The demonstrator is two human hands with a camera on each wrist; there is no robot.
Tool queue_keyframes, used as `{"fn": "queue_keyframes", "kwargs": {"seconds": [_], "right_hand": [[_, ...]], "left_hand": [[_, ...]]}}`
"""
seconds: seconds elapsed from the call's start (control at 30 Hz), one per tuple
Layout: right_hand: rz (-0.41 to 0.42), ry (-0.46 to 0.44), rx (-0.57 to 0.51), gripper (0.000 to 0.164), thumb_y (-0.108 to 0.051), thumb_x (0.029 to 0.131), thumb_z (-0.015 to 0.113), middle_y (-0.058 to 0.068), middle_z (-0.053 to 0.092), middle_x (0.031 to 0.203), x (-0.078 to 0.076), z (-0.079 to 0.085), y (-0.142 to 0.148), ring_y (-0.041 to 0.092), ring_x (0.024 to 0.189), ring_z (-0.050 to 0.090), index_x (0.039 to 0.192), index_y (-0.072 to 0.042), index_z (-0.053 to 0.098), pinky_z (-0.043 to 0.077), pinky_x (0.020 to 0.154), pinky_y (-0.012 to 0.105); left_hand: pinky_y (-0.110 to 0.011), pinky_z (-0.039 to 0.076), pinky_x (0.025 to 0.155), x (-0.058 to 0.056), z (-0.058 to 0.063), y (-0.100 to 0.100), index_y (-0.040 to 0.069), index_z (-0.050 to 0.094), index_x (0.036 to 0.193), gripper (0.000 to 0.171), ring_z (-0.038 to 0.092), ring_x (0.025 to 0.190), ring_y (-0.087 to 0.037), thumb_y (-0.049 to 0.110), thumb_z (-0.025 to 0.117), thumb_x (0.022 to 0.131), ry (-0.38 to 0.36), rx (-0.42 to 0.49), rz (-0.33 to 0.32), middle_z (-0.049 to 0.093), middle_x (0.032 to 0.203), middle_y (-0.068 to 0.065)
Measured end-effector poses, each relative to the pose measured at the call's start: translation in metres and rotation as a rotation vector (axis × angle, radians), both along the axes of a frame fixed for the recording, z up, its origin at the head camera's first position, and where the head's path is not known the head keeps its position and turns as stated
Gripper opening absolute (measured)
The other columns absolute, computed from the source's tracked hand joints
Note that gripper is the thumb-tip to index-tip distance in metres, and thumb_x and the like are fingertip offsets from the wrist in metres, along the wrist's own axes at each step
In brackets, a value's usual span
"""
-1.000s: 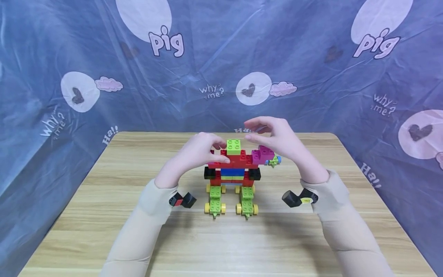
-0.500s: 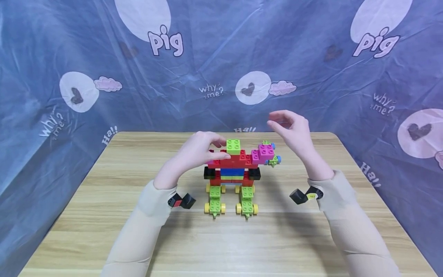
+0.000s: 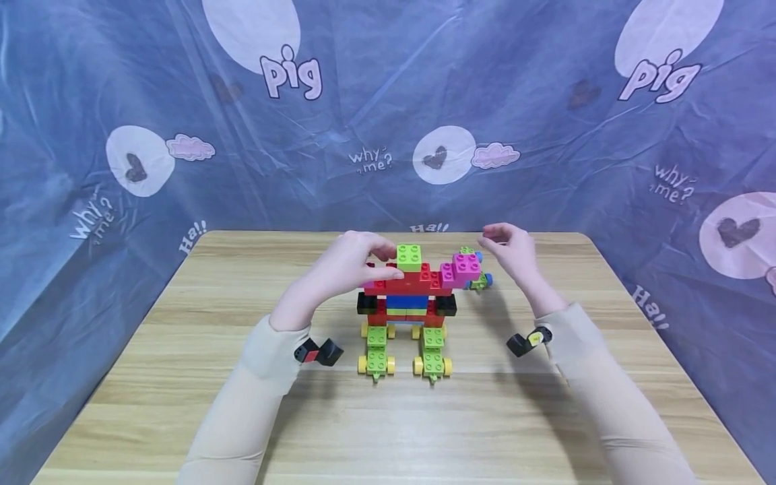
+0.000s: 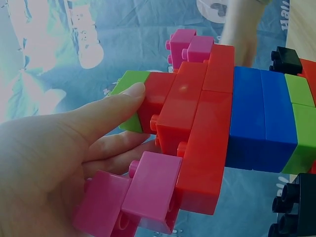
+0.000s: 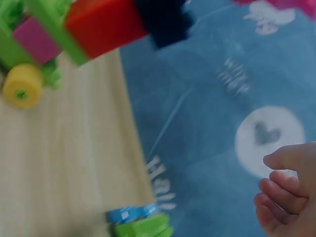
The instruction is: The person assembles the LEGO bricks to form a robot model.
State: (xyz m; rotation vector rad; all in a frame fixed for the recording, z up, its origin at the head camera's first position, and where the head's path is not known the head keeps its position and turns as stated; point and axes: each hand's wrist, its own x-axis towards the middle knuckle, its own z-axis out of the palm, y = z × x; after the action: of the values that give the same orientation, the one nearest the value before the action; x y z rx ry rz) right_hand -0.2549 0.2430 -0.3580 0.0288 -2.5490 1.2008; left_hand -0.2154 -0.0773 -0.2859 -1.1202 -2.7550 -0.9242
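A toy figure of building bricks [image 3: 407,284] stands upright on the table. It has a lime brick [image 3: 409,257] on top, red bricks across the shoulders, blue bricks [image 4: 261,118] in the middle and pink bricks [image 3: 465,265] at the sides. My left hand [image 3: 354,264] holds its upper part, thumb against the red brick below the lime one and fingers behind. My right hand [image 3: 512,252] hovers to the figure's right with loosely bent fingers and nothing between them. Close by it, a green wheeled brick with blue wheels [image 3: 479,281] shows partly hidden behind the pink bricks.
Black bricks [image 3: 446,304] stick out at the figure's sides. Green wheeled bricks [image 3: 377,360] with yellow wheels form its feet. The wooden table [image 3: 242,323] ends at the back against a blue printed cloth [image 3: 364,101].
My right hand has moved right, away from above the pink bricks, rising and then lowering beside the figure. The left hand keeps its hold and the figure stays in place.
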Motion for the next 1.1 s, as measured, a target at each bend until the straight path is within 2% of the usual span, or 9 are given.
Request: {"fn": "queue_keyframes", "kwargs": {"seconds": [0.1,0.17,0.27,0.43,0.63,0.9,1.1], "right_hand": [[-0.003,-0.048,0.003,0.035,-0.012,0.09,0.065,0.027,0.065,0.112,-0.003,-0.014,0.004,0.034,0.097,0.064,0.118,0.008,0.061,0.052,0.085,0.032],[-0.006,-0.08,0.014,0.036,-0.012,0.09,0.064,0.027,0.065,0.113,-0.006,-0.022,0.006,0.038,0.101,0.063,0.119,0.008,0.06,0.051,0.091,0.042],[0.003,-0.127,0.032,0.037,-0.011,0.09,0.061,0.029,0.064,0.114,-0.008,-0.034,0.008,0.04,0.103,0.063,0.122,0.009,0.059,0.049,0.094,0.047],[0.03,-0.184,0.033,0.038,-0.005,0.09,0.057,0.032,0.061,0.117,-0.012,-0.052,0.012,0.042,0.107,0.06,0.124,0.013,0.055,0.049,0.095,0.048],[0.049,-0.198,0.054,0.039,-0.004,0.088,0.06,0.032,0.061,0.115,-0.016,-0.065,0.016,0.043,0.106,0.059,0.123,0.014,0.055,0.048,0.095,0.048],[0.065,-0.201,0.09,0.045,-0.008,0.085,0.066,0.032,0.061,0.115,-0.02,-0.076,0.021,0.044,0.105,0.059,0.122,0.014,0.054,0.048,0.095,0.049],[0.099,-0.233,0.112,0.049,-0.008,0.083,0.068,0.033,0.06,0.116,-0.024,-0.08,0.024,0.044,0.106,0.06,0.123,0.015,0.052,0.049,0.094,0.049]], "left_hand": [[-0.035,0.056,0.08,0.0,0.0,0.0,0.007,0.071,0.108,0.036,0.067,0.092,-0.017,0.031,0.077,0.082,-0.02,-0.002,0.003,0.072,0.102,-0.006],[-0.035,0.056,0.08,0.0,0.0,0.0,0.007,0.07,0.108,0.036,0.067,0.093,-0.017,0.031,0.076,0.083,-0.027,-0.004,0.001,0.072,0.103,-0.006],[-0.035,0.056,0.08,0.0,0.0,0.0,0.007,0.07,0.108,0.035,0.067,0.094,-0.018,0.031,0.076,0.083,-0.028,-0.001,-0.006,0.072,0.104,-0.007],[-0.035,0.057,0.079,0.0,0.0,0.0,0.007,0.07,0.107,0.034,0.068,0.092,-0.018,0.03,0.076,0.083,-0.024,0.007,-0.012,0.072,0.103,-0.007],[-0.037,0.057,0.08,0.0,0.0,0.0,0.007,0.07,0.108,0.034,0.068,0.091,-0.017,0.029,0.076,0.083,-0.026,-0.001,-0.006,0.072,0.103,-0.006],[-0.036,0.055,0.084,0.0,0.0,0.0,0.007,0.07,0.109,0.035,0.068,0.093,-0.018,0.03,0.076,0.083,-0.034,-0.009,0.002,0.071,0.104,-0.007],[-0.033,0.055,0.083,0.0,0.0,0.0,0.007,0.07,0.11,0.035,0.068,0.094,-0.02,0.03,0.076,0.083,-0.037,-0.016,0.0,0.071,0.105,-0.007]]}}
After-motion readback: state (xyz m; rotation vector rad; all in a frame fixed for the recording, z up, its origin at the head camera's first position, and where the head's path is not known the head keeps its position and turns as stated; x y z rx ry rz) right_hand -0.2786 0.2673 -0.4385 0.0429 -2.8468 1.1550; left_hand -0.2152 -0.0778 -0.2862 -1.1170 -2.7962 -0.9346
